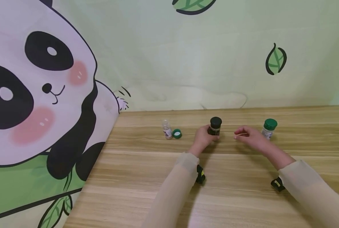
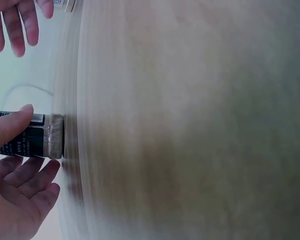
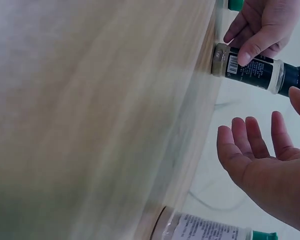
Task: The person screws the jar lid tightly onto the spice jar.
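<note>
Basically, steadiness is what this step calls for: the black jar (image 1: 214, 130) should stay upright, held firmly without being squeezed so hard that it tips. The left grip (image 1: 202, 138) holds it from the left, thumb across the label and fingers round the far side, low on the body. That low hold seems a good choice, since the black cap (image 1: 216, 121) stands above the fingers, free to be reached. The jar's base is down at the table (image 1: 123, 177), seemingly touching it.

The right grip (image 1: 252, 136) is empty, its fingers spread and gently bent, palm side toward the jar but well apart from it. Any approach is best kept level and slow, so the knuckles don't catch the green jar (image 1: 269, 128), which stands just beside that wrist, capped.

Relative to the left grip, the jar lies between thumb and fingers; relative to the right, it sits off to the left. Farther left, the uncapped bottle (image 1: 167, 129) stands just beside a green cap (image 1: 177, 133).
</note>
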Demonstrator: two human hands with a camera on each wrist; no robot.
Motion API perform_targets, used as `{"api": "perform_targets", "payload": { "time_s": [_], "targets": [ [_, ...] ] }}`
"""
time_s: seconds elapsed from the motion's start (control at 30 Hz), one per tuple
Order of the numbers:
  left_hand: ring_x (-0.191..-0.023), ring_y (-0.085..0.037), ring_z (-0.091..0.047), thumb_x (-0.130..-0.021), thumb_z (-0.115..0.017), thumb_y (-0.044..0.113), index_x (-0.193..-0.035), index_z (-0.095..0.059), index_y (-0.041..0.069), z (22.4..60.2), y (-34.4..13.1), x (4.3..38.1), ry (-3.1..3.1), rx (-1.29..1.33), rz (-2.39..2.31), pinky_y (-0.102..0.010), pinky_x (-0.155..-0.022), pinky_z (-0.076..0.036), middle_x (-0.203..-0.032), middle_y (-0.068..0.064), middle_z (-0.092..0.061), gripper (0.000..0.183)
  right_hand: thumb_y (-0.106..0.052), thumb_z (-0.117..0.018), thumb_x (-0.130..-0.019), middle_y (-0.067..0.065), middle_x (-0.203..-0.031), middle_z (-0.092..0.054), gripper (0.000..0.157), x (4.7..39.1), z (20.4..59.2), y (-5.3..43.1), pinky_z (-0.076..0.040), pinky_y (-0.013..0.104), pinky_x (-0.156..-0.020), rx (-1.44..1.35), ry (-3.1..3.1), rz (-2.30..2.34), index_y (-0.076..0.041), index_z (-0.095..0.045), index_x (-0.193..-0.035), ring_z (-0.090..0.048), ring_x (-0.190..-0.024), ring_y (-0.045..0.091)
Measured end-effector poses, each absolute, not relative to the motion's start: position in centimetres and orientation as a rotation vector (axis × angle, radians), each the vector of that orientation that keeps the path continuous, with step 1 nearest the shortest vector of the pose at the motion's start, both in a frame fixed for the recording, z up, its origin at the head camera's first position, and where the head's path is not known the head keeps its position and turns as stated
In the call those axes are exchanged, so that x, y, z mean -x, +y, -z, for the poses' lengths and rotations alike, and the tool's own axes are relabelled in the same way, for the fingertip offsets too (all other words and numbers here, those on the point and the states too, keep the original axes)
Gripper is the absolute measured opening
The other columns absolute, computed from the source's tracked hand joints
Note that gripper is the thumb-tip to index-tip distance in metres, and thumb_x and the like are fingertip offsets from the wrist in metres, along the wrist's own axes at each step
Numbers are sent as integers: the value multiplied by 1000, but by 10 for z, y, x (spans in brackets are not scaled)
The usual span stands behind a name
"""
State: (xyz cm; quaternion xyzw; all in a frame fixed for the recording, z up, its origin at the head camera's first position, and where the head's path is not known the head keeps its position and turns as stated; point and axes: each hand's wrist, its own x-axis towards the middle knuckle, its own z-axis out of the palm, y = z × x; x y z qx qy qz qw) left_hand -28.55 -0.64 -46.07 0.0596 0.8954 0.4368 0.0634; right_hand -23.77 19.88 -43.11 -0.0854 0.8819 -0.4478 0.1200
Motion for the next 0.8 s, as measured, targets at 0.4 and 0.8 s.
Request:
{"api": "perform_targets", "payload": {
  "time_s": [0.4,0.8],
  "targets": [
    [-119,-27,-64,-83,-81,20,-123,-66,8,462,-9,282,2739,-207,-1265,-37,-101,-50,-125,-11,-70,44,-29,-54,-102,30,-134,-54,43,229,435,204,-51,34,-88,204,2553,1336,6,-52,-128,-55,-120,39],
    [-127,-28,-58,-84,-79,22,-140,-55,12,444,-19,277,2707,-215,-1283,-42,-104,-48,-136,-12,-63,62,-27,-51,-103,29,-134,-55,43,220,424,210,-48,25,-84,243,2573,1338,6,-51,-131,-55,-120,38]
  ]
}}
